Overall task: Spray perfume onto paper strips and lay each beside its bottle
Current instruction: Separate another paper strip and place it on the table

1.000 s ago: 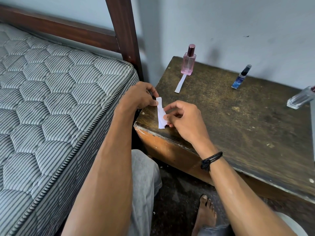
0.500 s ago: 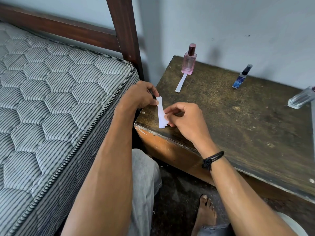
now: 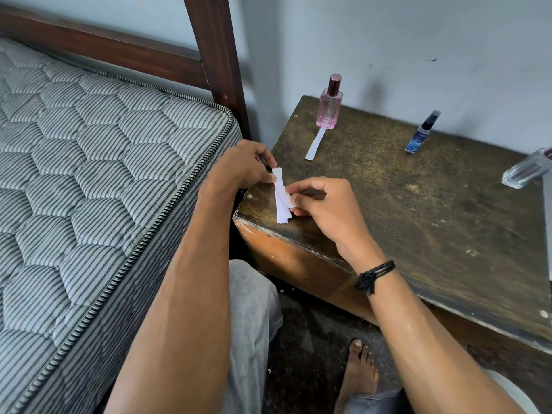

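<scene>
Two-handed hold on stacked paper strips over near left corner of table: top end pinched by left hand, lower part pinched by right hand. Farther back, upright pink bottle with single strip at its base; blue bottle and clear bottle well apart to the right.

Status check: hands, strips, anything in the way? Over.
Left hand grip on strip stack top; right hand pinches its lower half. One strip laid by pink bottle; blue bottle has none. Nothing blocking.

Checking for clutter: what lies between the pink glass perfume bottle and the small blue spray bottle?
Head view: only bare worn wooden tabletop.
</scene>
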Available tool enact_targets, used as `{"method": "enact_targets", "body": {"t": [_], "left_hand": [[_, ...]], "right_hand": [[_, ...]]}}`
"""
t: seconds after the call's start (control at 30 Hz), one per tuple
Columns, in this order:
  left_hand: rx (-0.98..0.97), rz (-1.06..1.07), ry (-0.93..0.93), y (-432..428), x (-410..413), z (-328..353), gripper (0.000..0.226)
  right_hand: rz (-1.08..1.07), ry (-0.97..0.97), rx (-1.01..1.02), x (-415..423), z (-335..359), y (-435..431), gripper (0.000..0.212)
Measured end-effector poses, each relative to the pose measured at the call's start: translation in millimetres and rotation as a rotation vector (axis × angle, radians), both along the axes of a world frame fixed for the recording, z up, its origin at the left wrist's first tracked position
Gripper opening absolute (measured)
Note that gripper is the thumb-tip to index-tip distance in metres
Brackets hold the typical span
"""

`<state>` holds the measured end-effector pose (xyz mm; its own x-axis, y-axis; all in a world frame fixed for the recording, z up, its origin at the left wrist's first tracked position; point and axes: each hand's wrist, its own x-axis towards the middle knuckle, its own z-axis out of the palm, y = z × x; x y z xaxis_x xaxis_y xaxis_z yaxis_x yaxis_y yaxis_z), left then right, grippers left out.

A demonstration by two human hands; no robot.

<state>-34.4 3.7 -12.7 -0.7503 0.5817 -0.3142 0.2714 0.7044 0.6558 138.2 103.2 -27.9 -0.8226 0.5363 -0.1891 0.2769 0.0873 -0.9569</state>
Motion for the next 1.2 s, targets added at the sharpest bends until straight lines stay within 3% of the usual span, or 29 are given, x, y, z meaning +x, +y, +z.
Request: {"method": "enact_targets", "body": {"t": [0.3,0.4,0.67,0.87,1.2], "left_hand": [[0.004,0.003,0.003,-0.1,2.0,2.3,0.021],[0.001,0.01,0.01,-0.1,3.5,3.5,0.02],[-0.023,0.036,0.013,2.2,5.1,5.6,0.021],[-0.026,0.032,0.011,2.1,6.2,7.5,0.019],[-0.024,0.031,0.014,1.6,7.3,7.8,0.019]], "right_hand": [[0.003,0.107,-0.275,-1.8,2.9,3.9,0.027],[0.028,0.128,-0.277,-0.8,4.2,4.9,0.029],[0.153,0.05,0.165,-1.0,-1.2,4.7,0.039],[0.395,-0.059,0.427,0.6,-1.9,7.9,0.044],[0.395,0.027,0.611,1.3,-5.3,7.7,0.014]]}}
